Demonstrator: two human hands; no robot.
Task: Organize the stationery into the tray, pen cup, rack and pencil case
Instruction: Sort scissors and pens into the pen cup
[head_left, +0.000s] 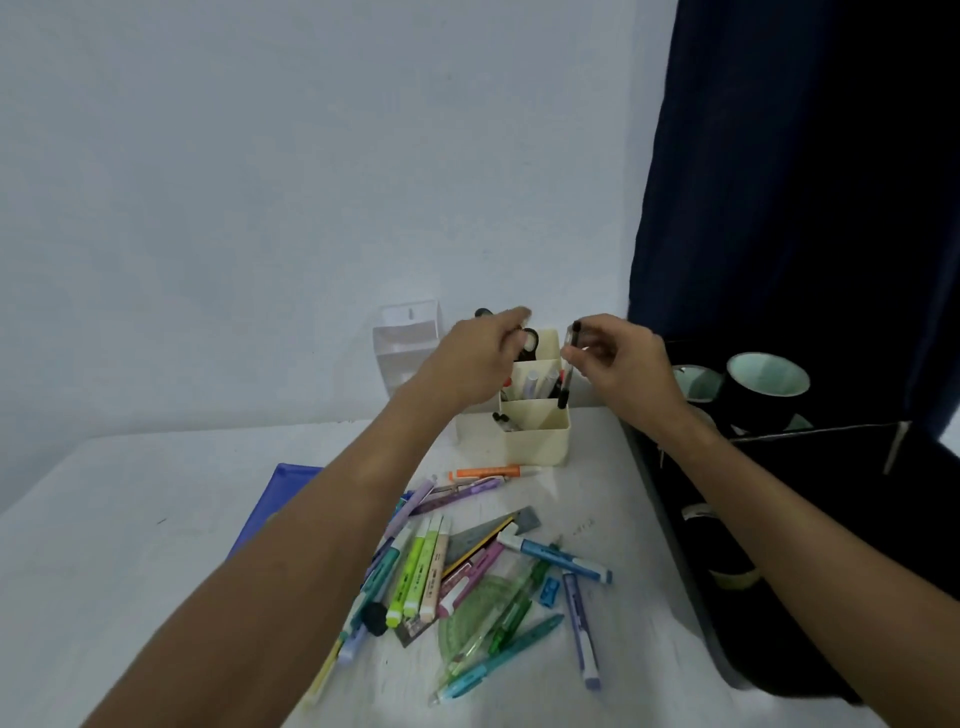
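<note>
A cream pen cup (537, 439) with several compartments stands at the back of the white table and holds a few pens. My right hand (621, 358) pinches a black pen (570, 364) upright, its tip down in the cup's right side. My left hand (480, 358) reaches over the cup's back left, fingers curled on the black handles of the scissors (530, 344) that stand in it. A white rack (408, 340) leans on the wall to the left of the cup. A blue tray (275, 501) shows partly under my left forearm. No pencil case is in sight.
A loose pile of highlighters, pens, rulers and a green protractor (467, 566) lies on the table in front of the cup, with an orange marker (488, 472) nearest it. At the right stands a black box (779, 467) with tape rolls (766, 387), and behind it a dark curtain.
</note>
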